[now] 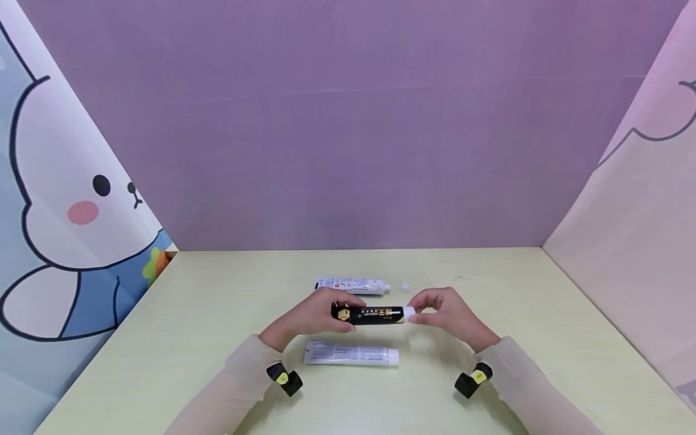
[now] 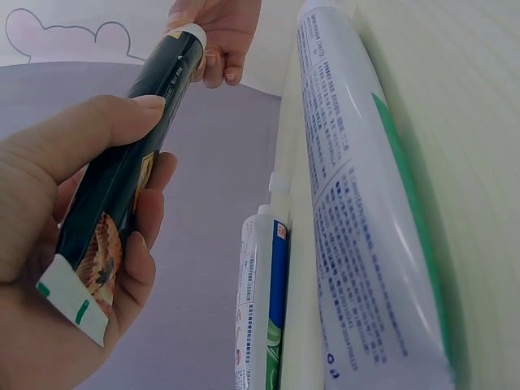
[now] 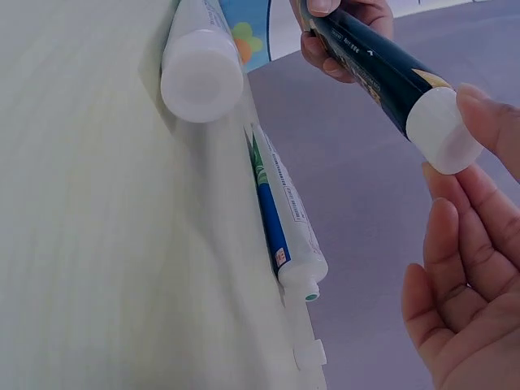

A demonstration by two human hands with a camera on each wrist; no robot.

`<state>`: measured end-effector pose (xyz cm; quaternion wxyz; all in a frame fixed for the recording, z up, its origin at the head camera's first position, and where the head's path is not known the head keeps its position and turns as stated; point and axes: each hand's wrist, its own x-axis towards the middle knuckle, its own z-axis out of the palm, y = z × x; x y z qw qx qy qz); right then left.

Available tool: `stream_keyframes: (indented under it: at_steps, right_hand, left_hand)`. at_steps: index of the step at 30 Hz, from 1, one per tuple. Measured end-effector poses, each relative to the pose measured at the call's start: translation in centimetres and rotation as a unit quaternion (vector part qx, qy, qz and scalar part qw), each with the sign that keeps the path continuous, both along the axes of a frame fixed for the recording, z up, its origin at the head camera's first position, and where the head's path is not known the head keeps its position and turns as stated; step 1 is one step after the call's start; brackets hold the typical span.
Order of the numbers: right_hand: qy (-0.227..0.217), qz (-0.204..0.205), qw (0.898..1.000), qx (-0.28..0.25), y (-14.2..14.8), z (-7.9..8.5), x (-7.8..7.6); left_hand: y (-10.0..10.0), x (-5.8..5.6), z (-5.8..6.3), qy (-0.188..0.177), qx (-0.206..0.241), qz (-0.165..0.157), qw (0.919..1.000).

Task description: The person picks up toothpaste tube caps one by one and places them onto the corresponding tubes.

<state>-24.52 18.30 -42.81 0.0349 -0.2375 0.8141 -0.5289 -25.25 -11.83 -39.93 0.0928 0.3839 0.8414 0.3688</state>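
Observation:
A black toothpaste tube is held level above the table, its white cap pointing right. My left hand grips the tube's body, thumb on one side and fingers curled round the other. With thumb and fingertips my right hand pinches the white cap, which sits on the tube's end. Behind the hands lies a white and blue toothpaste tube with its nozzle bare. A small white cap rests on the table just right of that nozzle. In front lies a white toothpaste tube with its cap on.
The pale wooden table ends at a purple back panel. Side panels stand left and right, the left one printed with a cartoon animal. Black wrist cameras are strapped to both wrists.

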Motion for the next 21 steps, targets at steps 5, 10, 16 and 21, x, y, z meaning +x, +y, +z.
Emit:
stream_keyframes:
  at_steps: [5,10,16,21]
  right_hand:
    - [-0.006,0.004,1.0,0.002,0.0,-0.2,-0.1]
    - [0.054,0.005,0.999,0.009,0.0,-0.1,-0.1]
    - [0.131,0.011,0.991,0.029,-0.2,-0.1,0.2]
    - [0.18,0.027,0.983,0.029,-0.8,1.3,1.4]
  left_hand:
    - [-0.1,-0.1,-0.1,0.001,-0.001,0.0,1.0]
    - [-0.2,-0.1,0.1,0.004,-0.002,0.011,0.9999]
    - [-0.2,-0.2,0.1,0.001,0.002,0.009,1.0]
    - [-0.3,-0.2,0.0,-0.005,0.003,0.003,1.0]
